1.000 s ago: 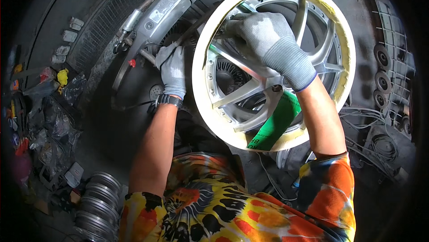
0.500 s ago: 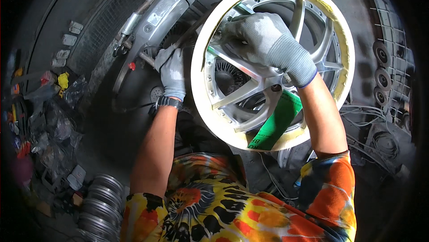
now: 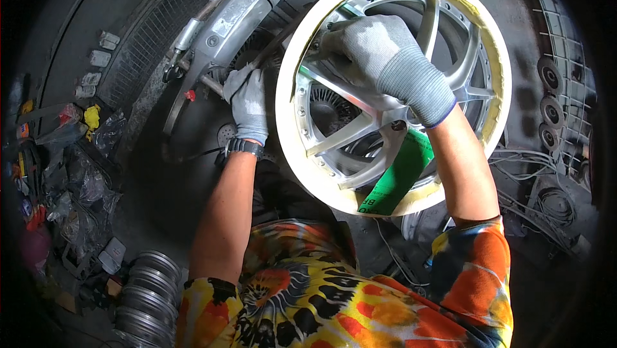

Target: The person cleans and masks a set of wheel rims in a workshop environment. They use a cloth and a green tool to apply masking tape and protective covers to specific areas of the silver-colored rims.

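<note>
My gloved left hand [image 3: 247, 100] is closed around a metal bar [image 3: 212, 84] on a grey metal apparatus [image 3: 234, 17], left of a silver multi-spoke wheel [image 3: 286, 123] with yellowish masking around its lip. My gloved right hand [image 3: 395, 65] lies over the wheel's upper-left spokes, fingers curled in near the bolted inner rim; what they grip, if anything, is hidden under the hand. A green printed strip [image 3: 402, 168] lies across the lower spokes, just below my right wrist.
Plastic bags and clutter [image 3: 80, 174] lie at the left, below some small pale containers [image 3: 99, 57]. Stacked silver rims [image 3: 144, 290] stand at lower left. A wire rack [image 3: 572, 116] with round dark discs [image 3: 549, 78] is at the right, above coiled cables [image 3: 549, 206].
My right hand has shifted very slightly upward over the spokes. My left hand keeps its grip on the bar, and the wheel looks much the same.
</note>
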